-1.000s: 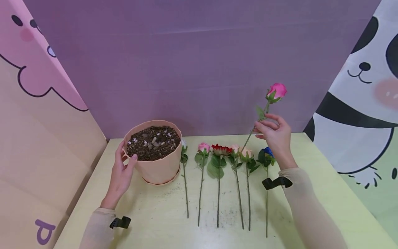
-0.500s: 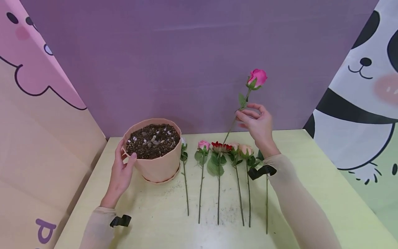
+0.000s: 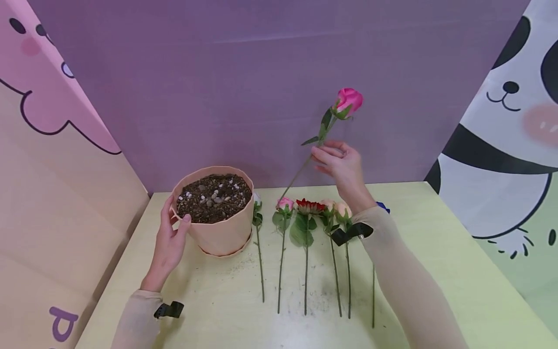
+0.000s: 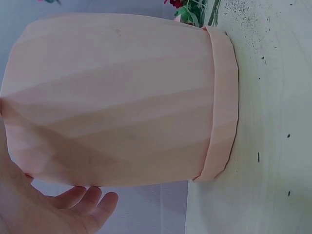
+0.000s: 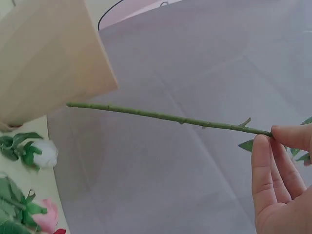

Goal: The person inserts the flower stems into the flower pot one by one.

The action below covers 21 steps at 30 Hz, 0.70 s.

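Holding the bright pink rose (image 3: 348, 102) above the counter (image 3: 226, 315), the person's right hand (image 3: 342, 167) pinches its stem between thumb and fingertips, just below the leaves. Going by a clock laid over what the wearer sees, twelve at the far side, its bloom leans towards one o'clock and its bare stem end points to seven.

I'd judge the flower very light, probably artificial, with a stem stiff enough to steer by; the petals and leaves look soft and easily bent, so bare stem seems the right place to hold. Little thorn-like stubs should give some purchase, though such a high grip may let the far end swing.

Out at eight o'clock from that hand sits the peach-coloured pot (image 3: 224, 237), upright and filled with dark soil (image 3: 213, 196) flecked with pale pebbles. I'd guess it heavy and steady. The left hand (image 3: 172, 245) cups its rim at the pot's own nine o'clock, thumb on the near side.

Between six and eight o'clock, below the rose, lie the white rose (image 3: 257, 199), close beside the pot, then the pale pink rose (image 3: 285, 203) and the red flower (image 3: 310, 207). Those blooms could snag a dipping stem. Nearer six are two peach roses (image 3: 343, 212); the blue flower (image 3: 383, 206), towards five, is mostly behind the sleeve (image 3: 392, 257).
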Motion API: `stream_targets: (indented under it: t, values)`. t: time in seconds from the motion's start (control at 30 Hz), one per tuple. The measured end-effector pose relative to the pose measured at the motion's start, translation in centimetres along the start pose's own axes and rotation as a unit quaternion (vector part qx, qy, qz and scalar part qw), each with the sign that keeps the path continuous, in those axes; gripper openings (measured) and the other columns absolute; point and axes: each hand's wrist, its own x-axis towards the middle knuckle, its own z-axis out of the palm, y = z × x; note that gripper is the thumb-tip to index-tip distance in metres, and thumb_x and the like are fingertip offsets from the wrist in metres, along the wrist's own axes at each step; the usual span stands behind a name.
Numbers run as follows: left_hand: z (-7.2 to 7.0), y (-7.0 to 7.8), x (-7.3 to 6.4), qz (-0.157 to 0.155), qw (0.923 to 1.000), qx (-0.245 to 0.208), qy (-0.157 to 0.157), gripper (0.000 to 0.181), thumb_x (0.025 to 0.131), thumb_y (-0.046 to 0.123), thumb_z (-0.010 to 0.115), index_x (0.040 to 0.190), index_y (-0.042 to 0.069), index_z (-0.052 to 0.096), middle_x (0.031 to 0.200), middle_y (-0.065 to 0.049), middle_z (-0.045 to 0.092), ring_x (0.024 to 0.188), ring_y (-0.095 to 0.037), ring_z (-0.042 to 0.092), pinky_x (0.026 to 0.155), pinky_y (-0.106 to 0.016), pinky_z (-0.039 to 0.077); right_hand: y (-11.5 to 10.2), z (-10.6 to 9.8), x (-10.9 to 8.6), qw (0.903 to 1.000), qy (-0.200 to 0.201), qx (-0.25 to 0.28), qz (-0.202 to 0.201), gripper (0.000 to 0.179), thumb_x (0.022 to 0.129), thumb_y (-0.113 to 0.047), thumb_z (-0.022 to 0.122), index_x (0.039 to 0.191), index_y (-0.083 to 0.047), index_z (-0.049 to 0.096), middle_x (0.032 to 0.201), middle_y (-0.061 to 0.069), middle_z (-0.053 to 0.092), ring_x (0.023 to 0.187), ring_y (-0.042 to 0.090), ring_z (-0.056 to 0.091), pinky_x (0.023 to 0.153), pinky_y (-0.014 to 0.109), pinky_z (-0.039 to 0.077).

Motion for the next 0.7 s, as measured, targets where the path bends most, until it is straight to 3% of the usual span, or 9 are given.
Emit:
stream_targets:
  t: [0.13,0.23,0.43,0.7]
  values:
    - [0.0,0.1,0.0,-0.001,1.0,0.007,-0.001,0.075,0.114,0.033,0.047,0.173,0.027,0.0,0.17,-0.028,0.029,0.146,-0.042,0.043,0.11,-0.05,0.043,-0.5,1.1,0.1,0.9999,-0.012,0.001,-0.005,0.056,0.095,-0.016,0.081,0.142,0.004,0.057,0.113,-0.001,0.076,0.093,0.007,0.077,0.081,0.025,0.063]
    - [0.0,0.1,0.0,-0.003,0.9999,0.013,-0.002,0.075,0.114,0.033,0.047,0.173,0.028,0.0,0.17,-0.027,0.029,0.146,-0.041,0.043,0.106,-0.04,0.044,-0.9,1.9,0.2,0.9997,-0.021,0.004,-0.013,0.058,0.097,-0.015,0.079,0.145,0.007,0.056,0.113,-0.002,0.076,0.093,0.007,0.077,0.081,0.026,0.063]
    - [0.1,0.0,0.1,0.001,0.9999,0.01,0.003,0.075,0.114,0.033,0.047,0.173,0.027,0.001,0.168,-0.028,0.031,0.146,-0.042,0.043,0.11,-0.048,0.041,-1.6,3.8,0.6,0.9992,-0.025,0.014,-0.029,0.041,0.097,-0.011,0.078,0.132,0.005,0.066,0.102,-0.004,0.08,0.088,0.009,0.078,0.076,0.027,0.064]
    - [0.2,0.0,0.0,-0.004,1.0,0.005,0.007,0.075,0.114,0.033,0.048,0.173,0.028,0.002,0.168,-0.027,0.033,0.146,-0.042,0.043,0.11,-0.048,0.04,-2.6,6.8,1.6,0.9973,-0.005,0.017,-0.071,0.025,0.095,-0.008,0.079,0.117,0.0,0.072,0.097,-0.001,0.079,0.083,0.012,0.077,0.068,0.026,0.063]
